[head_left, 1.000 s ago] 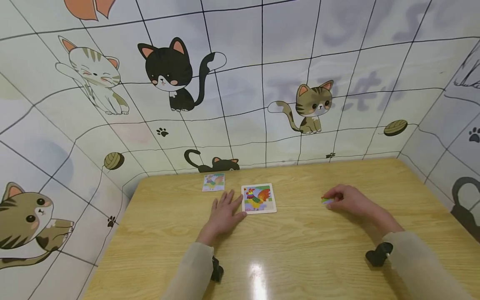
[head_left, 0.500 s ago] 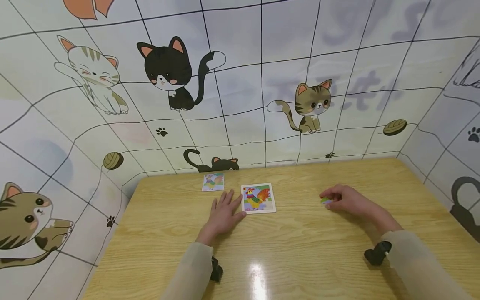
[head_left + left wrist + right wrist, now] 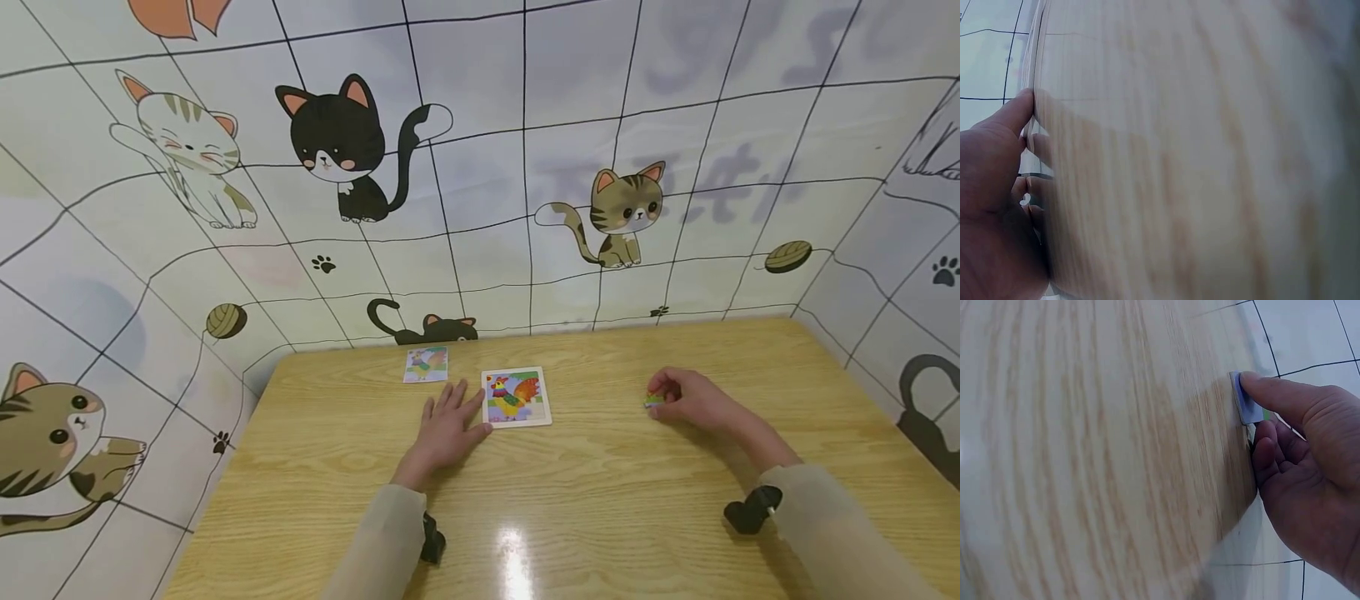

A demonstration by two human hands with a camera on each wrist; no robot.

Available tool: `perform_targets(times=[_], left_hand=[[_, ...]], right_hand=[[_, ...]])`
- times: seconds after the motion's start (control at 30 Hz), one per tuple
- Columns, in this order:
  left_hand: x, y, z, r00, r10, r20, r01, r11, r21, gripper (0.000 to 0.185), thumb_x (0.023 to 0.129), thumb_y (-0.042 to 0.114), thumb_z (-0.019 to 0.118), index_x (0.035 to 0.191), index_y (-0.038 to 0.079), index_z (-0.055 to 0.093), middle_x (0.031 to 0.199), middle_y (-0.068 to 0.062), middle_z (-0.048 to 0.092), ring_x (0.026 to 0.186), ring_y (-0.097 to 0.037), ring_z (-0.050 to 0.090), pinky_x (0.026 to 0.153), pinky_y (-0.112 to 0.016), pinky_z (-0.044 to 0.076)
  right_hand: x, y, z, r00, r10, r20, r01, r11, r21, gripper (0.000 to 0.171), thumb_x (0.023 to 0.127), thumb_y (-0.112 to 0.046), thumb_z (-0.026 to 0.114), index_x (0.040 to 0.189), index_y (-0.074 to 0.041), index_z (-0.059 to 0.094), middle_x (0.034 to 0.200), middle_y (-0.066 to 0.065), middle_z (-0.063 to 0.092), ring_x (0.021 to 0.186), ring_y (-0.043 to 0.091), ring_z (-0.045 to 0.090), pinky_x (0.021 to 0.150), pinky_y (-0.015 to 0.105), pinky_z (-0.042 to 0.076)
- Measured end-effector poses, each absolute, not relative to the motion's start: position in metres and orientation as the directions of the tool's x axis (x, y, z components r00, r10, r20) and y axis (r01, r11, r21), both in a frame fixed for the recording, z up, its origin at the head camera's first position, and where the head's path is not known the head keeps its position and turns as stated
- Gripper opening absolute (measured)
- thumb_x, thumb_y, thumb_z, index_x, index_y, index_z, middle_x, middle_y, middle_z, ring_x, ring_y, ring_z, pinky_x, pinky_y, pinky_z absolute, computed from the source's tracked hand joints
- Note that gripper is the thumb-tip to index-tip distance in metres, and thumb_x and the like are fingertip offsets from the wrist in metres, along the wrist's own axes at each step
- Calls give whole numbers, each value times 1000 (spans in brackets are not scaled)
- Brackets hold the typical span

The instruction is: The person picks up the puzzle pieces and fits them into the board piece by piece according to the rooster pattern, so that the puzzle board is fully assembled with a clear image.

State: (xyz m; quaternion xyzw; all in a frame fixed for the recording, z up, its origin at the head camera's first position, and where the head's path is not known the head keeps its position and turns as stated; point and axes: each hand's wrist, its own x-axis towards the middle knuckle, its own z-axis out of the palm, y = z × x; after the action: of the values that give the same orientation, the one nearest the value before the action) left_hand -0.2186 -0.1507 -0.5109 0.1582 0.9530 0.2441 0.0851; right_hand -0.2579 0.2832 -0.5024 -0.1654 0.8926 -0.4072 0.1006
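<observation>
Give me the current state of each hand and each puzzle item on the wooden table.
Left hand: flat on the table, fingers straight, against the left edge of the rooster puzzle board.
White-framed rooster puzzle board: lying flat, picture up.
Right hand: fingers curled, pinching a small puzzle piece.
Small colourful puzzle piece: held at the table surface.
Small picture card: lying flat, untouched.

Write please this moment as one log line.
left hand: flat beside rooster puzzle board | right hand: pinches small puzzle piece on wooden table | picture card: untouched
</observation>
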Motion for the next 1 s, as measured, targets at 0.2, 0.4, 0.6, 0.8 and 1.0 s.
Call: perform_targets(times=[0.2,0.4,0.6,0.8,1.0], left_hand=[[-218,-151,-510,-937,338,-89,255,835,488,63,104,42,57,159,14,41,168,-18,19,155,-41,7,120,-65,2],[-218,-153,-511,-938,340,-68,264,826,498,63,104,39,58,158,11,42,167,-21,20,154,-44,9,119,-67,3],[-219,-152,-512,-937,339,-85,257,832,492,63,105,42,57,159,14,41,168,-18,18,155,-41,7,120,-65,1],[-218,-152,-511,-937,338,-87,254,831,495,63,104,42,57,159,13,41,168,-19,20,155,-41,8,119,-65,3],[-220,-152,-512,-936,340,-90,257,837,482,64,104,44,56,160,16,40,169,-17,18,156,-40,6,120,-64,2]], right_hand=[[-256,270,-502,-933,-361,10,-235,584,-777,26,88,-9,81,103,2,64,93,7,64,84,17,57,71,25,49],[-262,246,-504,-921,-388,37,-252,522,-815,17,90,0,75,102,4,63,93,8,66,86,18,60,73,25,51],[-263,213,-506,-911,-409,46,-251,464,-849,17,91,1,74,102,6,63,94,10,66,86,22,60,72,25,50],[-266,176,-506,-901,-432,47,-249,424,-871,16,91,1,74,103,4,63,96,10,66,88,22,61,73,26,50],[-265,146,-501,-883,-469,24,-237,400,-885,15,93,0,73,104,3,63,97,10,65,88,22,60,75,29,49]])
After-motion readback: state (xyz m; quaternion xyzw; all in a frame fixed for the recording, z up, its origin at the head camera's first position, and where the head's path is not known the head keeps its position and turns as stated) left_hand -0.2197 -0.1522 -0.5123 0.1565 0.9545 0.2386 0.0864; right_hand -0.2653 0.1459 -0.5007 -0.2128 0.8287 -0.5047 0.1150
